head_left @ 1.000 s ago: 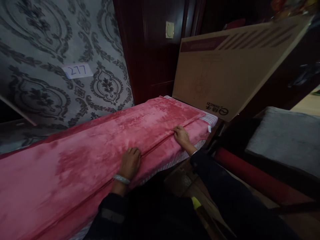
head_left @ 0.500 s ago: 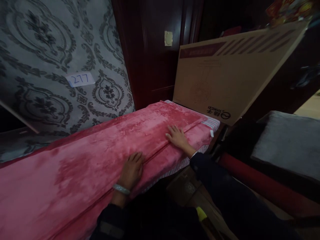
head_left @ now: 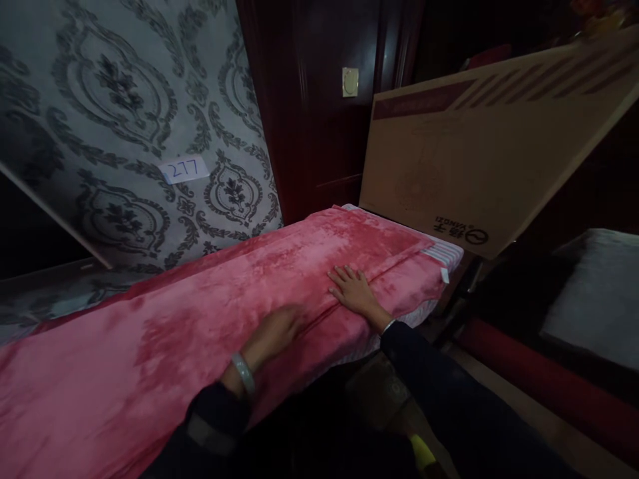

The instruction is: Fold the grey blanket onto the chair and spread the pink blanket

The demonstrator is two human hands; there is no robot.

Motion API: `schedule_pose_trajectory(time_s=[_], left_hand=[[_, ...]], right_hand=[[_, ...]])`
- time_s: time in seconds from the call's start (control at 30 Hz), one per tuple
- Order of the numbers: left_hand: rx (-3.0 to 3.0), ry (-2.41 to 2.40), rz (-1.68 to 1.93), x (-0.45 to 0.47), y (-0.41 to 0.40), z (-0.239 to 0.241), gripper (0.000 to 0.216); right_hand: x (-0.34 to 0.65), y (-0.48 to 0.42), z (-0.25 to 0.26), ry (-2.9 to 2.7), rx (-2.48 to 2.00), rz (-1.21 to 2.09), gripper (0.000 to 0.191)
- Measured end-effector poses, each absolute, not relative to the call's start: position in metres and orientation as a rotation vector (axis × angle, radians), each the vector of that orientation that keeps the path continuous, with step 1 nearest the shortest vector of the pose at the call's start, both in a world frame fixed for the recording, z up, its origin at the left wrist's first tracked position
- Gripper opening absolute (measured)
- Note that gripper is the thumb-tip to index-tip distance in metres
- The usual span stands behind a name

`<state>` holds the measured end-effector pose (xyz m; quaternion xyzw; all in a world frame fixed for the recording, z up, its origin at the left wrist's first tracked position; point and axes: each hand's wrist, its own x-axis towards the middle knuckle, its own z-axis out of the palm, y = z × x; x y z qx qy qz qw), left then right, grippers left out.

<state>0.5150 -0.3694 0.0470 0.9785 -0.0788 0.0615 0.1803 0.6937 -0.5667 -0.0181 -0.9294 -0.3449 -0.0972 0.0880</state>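
A pink plush blanket (head_left: 200, 332) lies spread over a long, narrow bed-like surface, with a folded edge running lengthwise near my side. My right hand (head_left: 354, 293) rests palm down on the blanket beside that fold, fingers spread, holding nothing. Lower and to the left, my left hand (head_left: 274, 336) is over the blanket near the same fold. Its fingers reach to the right and look stretched out, though motion blurs their tips. At the far right end, a striped cover (head_left: 444, 251) shows from under the blanket, with a small white tag (head_left: 444, 275) at its edge.
A large cardboard box (head_left: 449, 159) leans behind the far end, by a dark red door (head_left: 319, 133). Patterned wallpaper (head_left: 124, 100) with a paper label (head_left: 184, 169) reading 277 borders the left side. A red roll-shaped thing (head_left: 539, 376) and a grey padded surface (head_left: 599, 299) stand right.
My left hand has slid slightly right along the blanket, turning at the wrist. My right hand stays on the blanket. The view has swung a little left.
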Motion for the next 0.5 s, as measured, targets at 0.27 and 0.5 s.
schedule_pose_trajectory(time_s=[0.27,0.5], left_hand=[[2.886,-0.31,0.086,0.63,-0.392,0.056,0.056],[3.087,-0.37,-0.093,0.675,-0.343,0.033,0.059]], right_hand=[[0.691,-0.568,-0.021,-1.062,-2.753,-0.329,0.055],[0.692,-0.568,-0.028,-1.075,-2.727,-0.367,0.054]])
